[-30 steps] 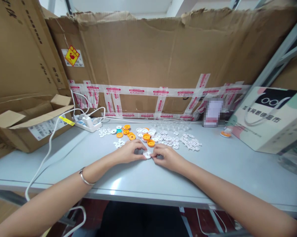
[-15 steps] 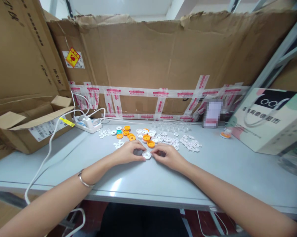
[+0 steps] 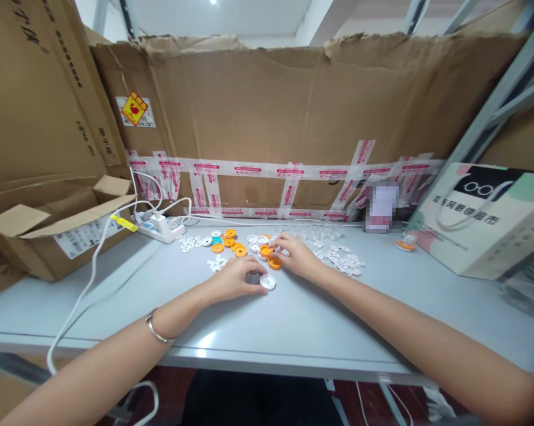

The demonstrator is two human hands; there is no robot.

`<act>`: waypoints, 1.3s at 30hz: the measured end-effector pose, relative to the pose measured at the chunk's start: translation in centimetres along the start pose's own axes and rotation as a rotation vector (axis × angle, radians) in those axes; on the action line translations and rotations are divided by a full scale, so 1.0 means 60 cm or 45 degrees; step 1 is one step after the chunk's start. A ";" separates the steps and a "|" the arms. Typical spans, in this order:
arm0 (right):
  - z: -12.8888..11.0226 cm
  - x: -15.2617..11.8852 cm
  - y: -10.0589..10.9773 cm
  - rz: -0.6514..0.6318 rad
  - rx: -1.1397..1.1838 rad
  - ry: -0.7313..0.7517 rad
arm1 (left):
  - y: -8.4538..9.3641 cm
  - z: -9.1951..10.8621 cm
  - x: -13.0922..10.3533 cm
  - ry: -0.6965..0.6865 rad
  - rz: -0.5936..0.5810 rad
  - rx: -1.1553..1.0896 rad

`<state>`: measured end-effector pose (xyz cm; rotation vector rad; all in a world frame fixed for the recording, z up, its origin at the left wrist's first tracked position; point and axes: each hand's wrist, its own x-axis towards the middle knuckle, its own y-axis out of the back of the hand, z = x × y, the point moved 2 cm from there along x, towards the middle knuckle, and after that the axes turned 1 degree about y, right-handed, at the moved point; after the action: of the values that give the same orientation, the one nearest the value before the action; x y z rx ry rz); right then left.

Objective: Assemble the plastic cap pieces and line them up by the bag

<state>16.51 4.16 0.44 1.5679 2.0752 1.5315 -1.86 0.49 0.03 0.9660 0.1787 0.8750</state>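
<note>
My left hand [image 3: 242,277] pinches a white round plastic piece [image 3: 268,283], shaped like a shallow dish, between thumb and fingers just above or on the table. Farther from me, my right hand [image 3: 297,258] has its thumb and fingertips at the edge of an orange round piece [image 3: 265,252] in the middle pile. Its fingers are curled close together there, and the hand hides part of the pile. Another orange ring [image 3: 274,264] lies just in front. White round pieces [image 3: 253,239] sit beside and behind the orange ones.
Orange discs [image 3: 239,250] and a teal disc [image 3: 216,239] lie to the left. Small white parts [image 3: 344,260] are spread to the right, with clear plastic pieces [image 3: 311,229] behind. A power strip [image 3: 160,229], an open carton [image 3: 71,219] and a paper bag [image 3: 475,219] flank the table [image 3: 337,331].
My right hand has left the white round piece and moved away from me to the orange pieces in the pile. My left hand still holds the white piece.
</note>
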 end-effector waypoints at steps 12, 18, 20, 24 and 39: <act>-0.019 0.002 0.041 -0.290 0.704 -0.363 | 0.041 0.011 0.008 0.233 0.455 -0.358; -0.040 -0.015 0.041 -0.460 1.181 -0.542 | 0.021 0.004 0.021 0.172 0.341 -0.594; -0.043 -0.016 0.036 -0.459 1.223 -0.534 | 0.020 0.006 0.023 0.184 0.332 -0.639; -0.044 -0.022 0.028 -0.431 1.264 -0.514 | 0.025 0.007 0.021 0.235 0.278 -0.778; -0.043 -0.046 0.019 -0.187 0.834 -0.468 | 0.026 0.001 0.011 0.335 0.176 -0.834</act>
<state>16.97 0.34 1.33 1.6507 2.5099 0.4663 -2.27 1.36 1.46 0.2531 0.0397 1.0939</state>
